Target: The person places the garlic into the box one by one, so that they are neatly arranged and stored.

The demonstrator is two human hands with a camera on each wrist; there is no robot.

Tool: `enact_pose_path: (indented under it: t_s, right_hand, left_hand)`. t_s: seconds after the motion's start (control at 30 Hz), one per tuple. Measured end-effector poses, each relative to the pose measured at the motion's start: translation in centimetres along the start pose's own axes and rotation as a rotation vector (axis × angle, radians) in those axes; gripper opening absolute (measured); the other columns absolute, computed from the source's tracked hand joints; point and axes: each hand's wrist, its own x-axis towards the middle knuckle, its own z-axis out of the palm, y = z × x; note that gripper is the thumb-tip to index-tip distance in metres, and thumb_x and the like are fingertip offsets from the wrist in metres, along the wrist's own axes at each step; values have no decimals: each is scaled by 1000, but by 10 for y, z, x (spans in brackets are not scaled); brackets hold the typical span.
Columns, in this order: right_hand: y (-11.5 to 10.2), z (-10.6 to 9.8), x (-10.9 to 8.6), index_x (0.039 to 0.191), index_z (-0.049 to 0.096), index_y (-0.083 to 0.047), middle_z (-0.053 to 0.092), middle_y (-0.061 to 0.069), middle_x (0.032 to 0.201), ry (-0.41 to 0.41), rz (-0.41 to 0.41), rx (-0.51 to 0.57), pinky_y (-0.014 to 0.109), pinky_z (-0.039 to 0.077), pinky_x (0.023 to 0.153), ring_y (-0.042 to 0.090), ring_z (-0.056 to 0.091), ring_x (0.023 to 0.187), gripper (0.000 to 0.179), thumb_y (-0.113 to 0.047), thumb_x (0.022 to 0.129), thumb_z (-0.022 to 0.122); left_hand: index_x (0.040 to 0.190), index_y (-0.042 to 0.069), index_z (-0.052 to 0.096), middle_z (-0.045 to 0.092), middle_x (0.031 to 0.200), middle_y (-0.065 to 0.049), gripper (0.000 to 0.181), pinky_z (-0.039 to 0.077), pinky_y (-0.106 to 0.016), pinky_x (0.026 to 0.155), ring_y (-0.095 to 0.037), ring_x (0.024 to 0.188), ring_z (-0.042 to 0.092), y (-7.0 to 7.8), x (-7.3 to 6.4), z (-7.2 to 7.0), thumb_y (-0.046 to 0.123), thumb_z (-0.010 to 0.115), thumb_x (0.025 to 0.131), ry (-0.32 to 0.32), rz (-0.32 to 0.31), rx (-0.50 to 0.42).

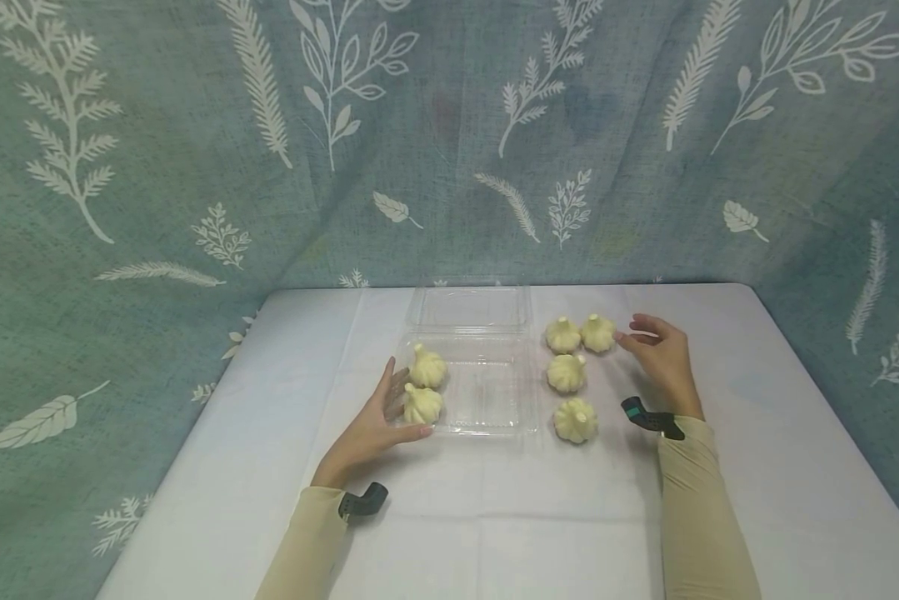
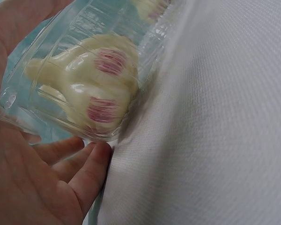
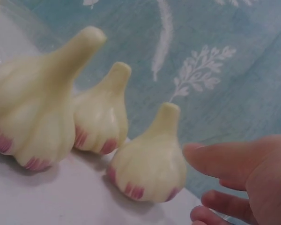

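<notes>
A clear plastic clamshell container (image 1: 486,429) lies on the table with its lid (image 1: 470,308) folded back. Two garlic bulbs, one behind (image 1: 428,367) and one in front (image 1: 422,405), sit along its left side. My left hand (image 1: 374,429) rests around the container's front left corner, thumb along the front edge and fingers spread along the left wall. To the right, my right hand (image 1: 662,358) is beside the far right garlic bulb (image 1: 597,333), its thumb tip (image 3: 196,152) right at the bulb's side. Nothing is gripped between the right thumb and fingers.
More garlic bulbs stand right of the container: one at the back (image 1: 563,335), one in the middle (image 1: 566,373) and one in front (image 1: 576,420). A white cloth (image 1: 569,517) covers the table. Behind it hangs a leaf-patterned green-blue curtain (image 1: 449,167).
</notes>
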Motion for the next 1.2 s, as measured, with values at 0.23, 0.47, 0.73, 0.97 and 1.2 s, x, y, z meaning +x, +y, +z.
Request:
enact_pose_path:
  t_s: [0.23,0.47,0.73,0.97,1.2]
  right_hand:
    - [11,6,4,148,53,-1,59,23,147,-50,-6,19,28,51,96,40,59,132,65,-33,95,75]
    - [12,13,6,148,53,0,58,25,148,-80,-31,15,16,49,88,41,61,132,64,-26,94,77]
    - [12,20,9,155,46,-7,53,22,154,-115,8,15,45,53,106,40,58,136,73,-25,93,79]
    - [12,23,10,156,45,-8,54,25,151,-112,-8,-10,39,54,99,41,59,133,77,-25,91,81]
    - [14,25,11,152,50,-6,58,27,147,-81,-22,-29,31,54,92,41,63,129,71,-23,91,81]
  left_hand:
    - [166,30,-12,12,176,-6,134,28,-55,129,-39,160,23,0,0,1,34,91,80,5,-22,-4]
    - [166,29,-13,11,176,-9,132,29,-55,129,-41,160,22,-1,0,1,33,89,82,-2,-9,0]
    - [167,26,-12,13,175,-8,133,30,-56,128,-41,159,24,0,0,1,35,90,81,1,-5,15]
    - [166,25,-13,12,175,-9,134,31,-57,127,-42,159,24,1,-1,1,36,89,81,-1,-1,18]
    - [166,27,-13,13,175,-8,133,30,-56,128,-41,159,23,1,-1,1,35,89,82,-1,-4,19]
